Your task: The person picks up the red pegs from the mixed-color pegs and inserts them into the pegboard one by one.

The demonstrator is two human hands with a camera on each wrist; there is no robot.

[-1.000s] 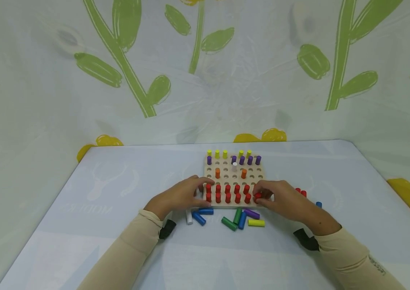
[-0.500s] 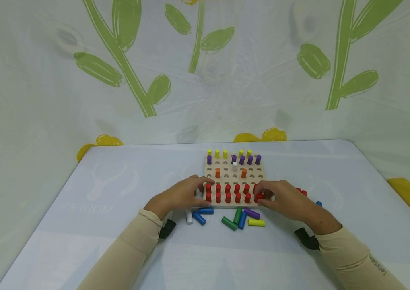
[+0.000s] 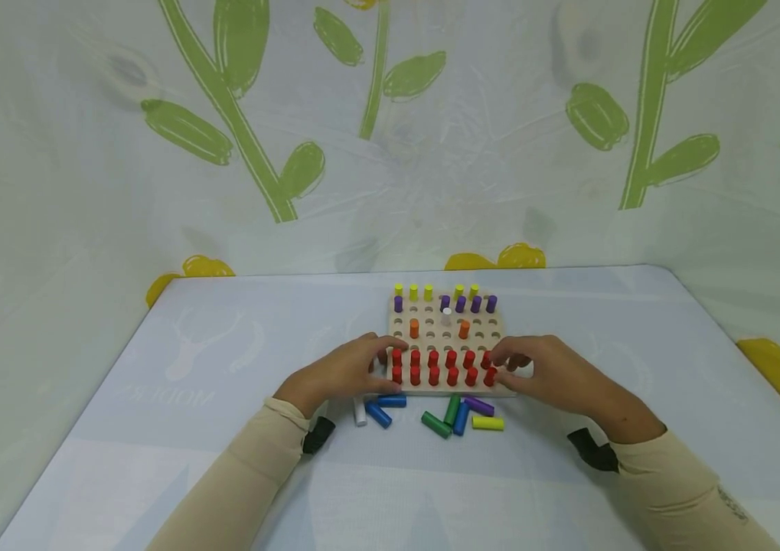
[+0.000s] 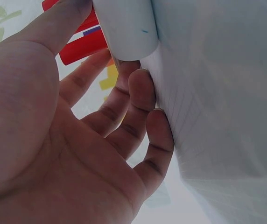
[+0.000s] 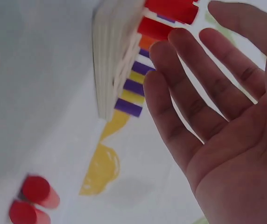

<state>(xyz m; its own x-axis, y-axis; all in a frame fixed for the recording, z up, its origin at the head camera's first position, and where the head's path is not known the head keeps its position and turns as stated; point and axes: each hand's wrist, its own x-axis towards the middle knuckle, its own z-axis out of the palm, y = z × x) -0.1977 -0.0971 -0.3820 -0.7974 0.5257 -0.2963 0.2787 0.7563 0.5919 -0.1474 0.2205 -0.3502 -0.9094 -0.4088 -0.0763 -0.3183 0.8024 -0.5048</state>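
Note:
A wooden pegboard (image 3: 431,341) lies on the table, two rows of red pegs (image 3: 452,376) standing along its near side. My left hand (image 3: 344,371) holds the board's left end, thumb at the near corner and index finger farther back. In the left wrist view its fingers (image 4: 141,91) bend beside a white peg (image 4: 126,30), which hides most of the board. Over the right end, my right hand (image 3: 555,375) has thumb and fingers spread by the last near-row red peg (image 3: 491,376). The right wrist view shows its palm with nothing held.
Loose green (image 3: 436,425), blue, purple (image 3: 479,406) and yellow pegs (image 3: 487,423) lie before the board. Two red pegs (image 5: 36,189) rest right of it. Yellow (image 3: 413,292), purple, orange (image 3: 464,330) and white pegs stand in the farther rows. A patterned curtain (image 3: 465,191) hangs behind the table.
My right hand has let go of the red peg at the near right corner and drawn slightly back to the right, its fingers parted. The left hand has stayed in place.

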